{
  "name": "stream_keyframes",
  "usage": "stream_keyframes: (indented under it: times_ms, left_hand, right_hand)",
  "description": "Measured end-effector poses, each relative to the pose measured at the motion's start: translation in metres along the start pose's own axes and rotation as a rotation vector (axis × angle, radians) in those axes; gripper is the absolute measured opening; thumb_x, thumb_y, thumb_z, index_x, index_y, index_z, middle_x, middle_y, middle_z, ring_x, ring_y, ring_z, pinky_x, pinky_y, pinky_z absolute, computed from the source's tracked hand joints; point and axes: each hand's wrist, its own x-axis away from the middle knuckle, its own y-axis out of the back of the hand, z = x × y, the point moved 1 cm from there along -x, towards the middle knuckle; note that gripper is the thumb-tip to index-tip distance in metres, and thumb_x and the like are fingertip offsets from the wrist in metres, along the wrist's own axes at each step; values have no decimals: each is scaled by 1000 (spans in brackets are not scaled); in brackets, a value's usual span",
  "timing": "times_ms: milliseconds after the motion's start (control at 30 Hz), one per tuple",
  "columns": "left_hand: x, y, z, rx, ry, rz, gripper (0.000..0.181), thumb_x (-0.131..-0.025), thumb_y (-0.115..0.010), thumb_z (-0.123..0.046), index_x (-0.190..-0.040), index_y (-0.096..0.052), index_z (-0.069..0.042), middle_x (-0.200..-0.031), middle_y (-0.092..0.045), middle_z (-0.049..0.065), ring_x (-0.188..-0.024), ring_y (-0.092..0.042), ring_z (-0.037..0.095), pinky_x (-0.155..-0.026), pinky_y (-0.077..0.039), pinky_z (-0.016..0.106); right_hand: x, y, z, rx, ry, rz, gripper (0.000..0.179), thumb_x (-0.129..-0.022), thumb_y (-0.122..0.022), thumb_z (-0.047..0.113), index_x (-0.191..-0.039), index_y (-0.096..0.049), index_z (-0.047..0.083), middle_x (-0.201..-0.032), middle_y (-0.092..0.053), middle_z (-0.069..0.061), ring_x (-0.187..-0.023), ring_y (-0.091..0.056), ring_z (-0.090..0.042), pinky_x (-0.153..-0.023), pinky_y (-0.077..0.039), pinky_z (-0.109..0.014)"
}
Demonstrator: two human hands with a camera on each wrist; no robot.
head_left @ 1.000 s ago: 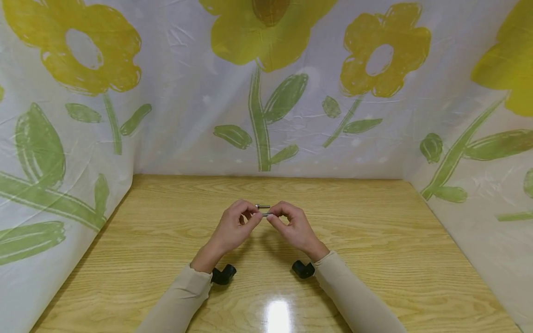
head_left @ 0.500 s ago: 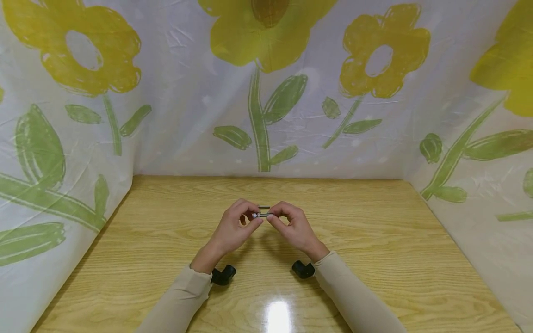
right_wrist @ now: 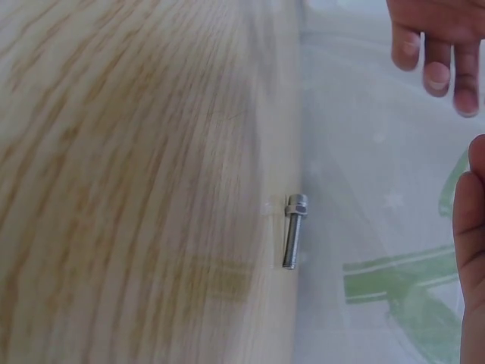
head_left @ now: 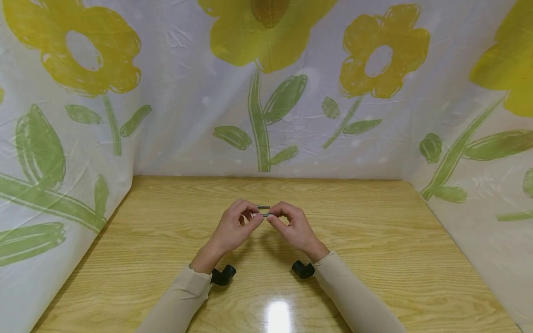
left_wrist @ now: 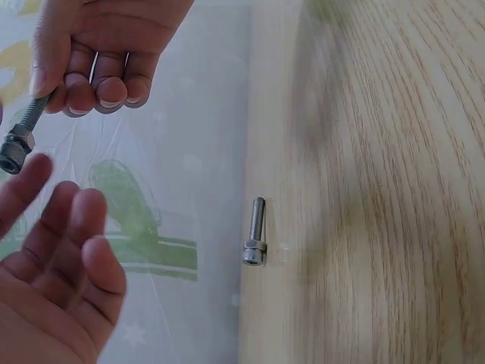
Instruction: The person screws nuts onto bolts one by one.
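Observation:
A steel bolt [left_wrist: 32,115] is held level between the two hands above the table. My right hand [head_left: 294,226] pinches its threaded end between thumb and forefinger. At the other end, the left hand [head_left: 236,226] has thumb and forefinger curled about the nut [left_wrist: 23,137], which sits close to the bolt's head. In the head view the left fingertips partly cover that end. The other left fingers [left_wrist: 87,212] are loosely bent in the left wrist view. A second bolt [right_wrist: 294,236] with a nut near its head lies on the table just beyond the hands.
The wood-grain table [head_left: 374,240] ends at a white curtain [head_left: 179,138] printed with yellow flowers, which stands behind and at both sides. Black camera pieces [head_left: 224,274] sit at both wrists.
Half a second ago the left thumb was drawn back, showing the bolt's head and nut; now it has moved forward over them again. The right hand keeps its pinch and place.

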Motion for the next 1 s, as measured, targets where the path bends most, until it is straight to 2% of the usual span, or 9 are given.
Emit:
stream_keyframes:
  times_ms: [133, 200, 267, 467, 600, 733, 867, 1000]
  left_hand:
    - [-1, 0, -2, 25, -32, -13, 20, -87, -70, -4, -105, -60, -4, -99, -58, 16, -82, -55, 32, -66, -44, 50]
    - [-1, -3, 7, 24, -61, -25, 18, -88, -69, -6, -104, -61, -6, -98, -59, 11, -81, -56, 27, -65, -44, 48]
    - [-1, -3, 9, 21, -77, -34, 14, -89, -69, -9, -102, -63, -8, -97, -59, 7, -80, -54, 23, -64, -43, 45]
    - [-1, -2, 11, 11, -72, -21, 3, -94, -63, -16, -94, -65, -15, -94, -56, -2, -78, -51, 15, -63, -44, 39]
    - [-1, -2, 12, -19, -63, -4, 13, -98, -58, -23, -87, -65, -19, -90, -54, -5, -77, -49, 13, -62, -43, 34]
    - [-1, -1, 12, -30, -27, 5, 16, -99, -55, -28, -87, -65, -22, -91, -54, -6, -77, -48, 12, -63, -41, 29]
    - [0, 0, 10, 0, -18, -7, 9, -94, -64, -26, -98, -65, -18, -95, -56, -3, -78, -52, 15, -64, -43, 30]
    - [0, 0, 7, 7, -74, -37, 17, -88, -71, -15, -103, -63, -12, -97, -58, -1, -78, -55, 18, -64, -44, 33]
  right_hand:
    - [0, 0, 0, -5, 6, -2, 5, -93, -59, -1, -91, -64, 0, -90, -63, -11, -82, -58, -17, -74, -51, -34]
    - [0, 0, 0, -1, 10, -7, 5, -93, -60, -1, -92, -64, -1, -90, -63, -10, -82, -58, -17, -73, -50, -34]
    - [0, 0, 0, 1, 7, -11, 5, -93, -60, 0, -91, -64, -2, -90, -64, -10, -82, -58, -16, -73, -50, -33]
    - [0, 0, 0, -2, 8, -4, 5, -93, -60, 0, -92, -64, -3, -90, -63, -11, -81, -58, -16, -72, -50, -32]
    - [0, -1, 0, -6, 16, 7, 5, -93, -60, -1, -92, -63, -5, -89, -63, -12, -80, -56, -17, -70, -49, -32]
    - [1, -1, 0, 1, 12, 5, 4, -93, -60, 0, -92, -63, -1, -89, -62, -11, -80, -56, -16, -71, -49, -32]
    - [1, 0, -1, 16, 1, -11, 5, -93, -60, 1, -92, -64, 3, -89, -64, -9, -81, -58, -16, -72, -50, -33]
    - [0, 1, 0, 28, 4, -19, 5, -93, -60, 1, -93, -65, 0, -90, -64, -9, -83, -59, -16, -73, -51, -33]
